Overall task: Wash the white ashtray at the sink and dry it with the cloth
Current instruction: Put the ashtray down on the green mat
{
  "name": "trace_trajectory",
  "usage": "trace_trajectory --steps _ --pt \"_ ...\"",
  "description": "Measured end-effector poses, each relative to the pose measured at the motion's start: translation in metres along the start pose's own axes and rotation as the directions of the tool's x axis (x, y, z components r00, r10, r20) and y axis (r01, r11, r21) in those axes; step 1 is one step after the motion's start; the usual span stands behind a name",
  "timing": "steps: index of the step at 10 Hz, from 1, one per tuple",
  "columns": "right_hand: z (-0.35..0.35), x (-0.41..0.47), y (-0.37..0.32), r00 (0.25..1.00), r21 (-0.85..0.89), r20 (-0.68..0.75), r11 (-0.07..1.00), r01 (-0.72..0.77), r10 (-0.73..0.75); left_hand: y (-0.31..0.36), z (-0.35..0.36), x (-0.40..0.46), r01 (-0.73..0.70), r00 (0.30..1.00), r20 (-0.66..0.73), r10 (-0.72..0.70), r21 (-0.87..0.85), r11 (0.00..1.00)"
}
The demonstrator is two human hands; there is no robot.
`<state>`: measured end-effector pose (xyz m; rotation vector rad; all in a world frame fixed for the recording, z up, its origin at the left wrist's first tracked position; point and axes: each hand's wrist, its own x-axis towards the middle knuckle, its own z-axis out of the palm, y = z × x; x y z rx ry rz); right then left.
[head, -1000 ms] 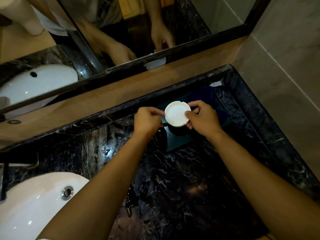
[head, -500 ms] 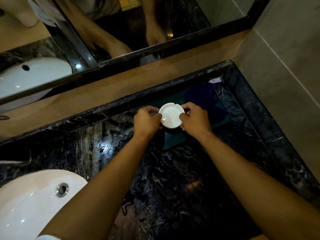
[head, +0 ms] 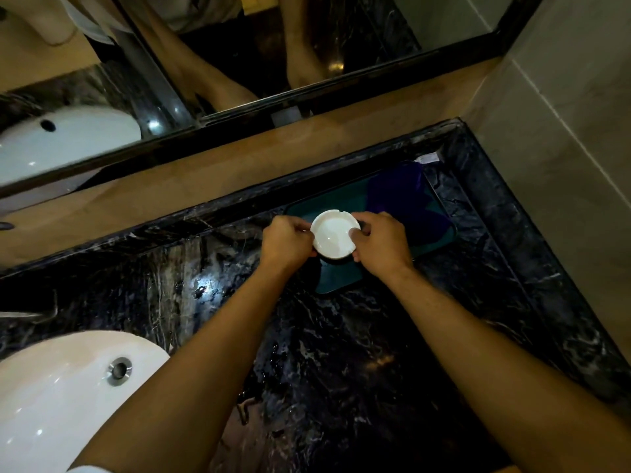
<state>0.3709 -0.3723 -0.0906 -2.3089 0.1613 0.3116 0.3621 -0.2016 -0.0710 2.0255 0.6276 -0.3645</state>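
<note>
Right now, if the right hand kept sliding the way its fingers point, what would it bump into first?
The right hand points left across the white ashtray, which it already grips. Past that, it would probably meet the left hand on the opposite rim.

Table (head: 358, 370): fills the centre, with a wall corner at 2 o'clock. Sink (head: 51, 397): sunk in the table at 8 o'clock, well apart from the tray. Tray (head: 338, 281): on the table toward 1 o'clock, near the back ledge. Cloth (head: 399, 196): on the tray's far right part. Ashtray (head: 333, 235): over the tray's near left part, left hand (head: 285, 242) at its 9 o'clock, right hand (head: 382, 245) at its 3 o'clock. Mirror (head: 239, 46): behind the ledge, at 12 o'clock.
</note>
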Motion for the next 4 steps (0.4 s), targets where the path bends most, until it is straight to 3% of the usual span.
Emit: trace_trajectory --steps 2,3,4 --pt "0.001 0.001 0.001 0.999 0.020 0.031 1.000 -0.017 0.016 0.000 -0.005 0.002 0.014 0.999 0.048 -0.013 -0.019 1.000" --pt "-0.009 -0.011 -0.008 0.999 -0.084 0.046 0.996 -0.025 0.029 -0.001 -0.011 -0.013 0.098 0.994 0.058 -0.089 -0.176 0.979" --pt "-0.017 -0.024 -0.019 0.999 -0.149 -0.003 0.988 -0.043 0.043 -0.008 -0.024 -0.029 0.032 0.998 -0.050 -0.041 -0.161 0.987"
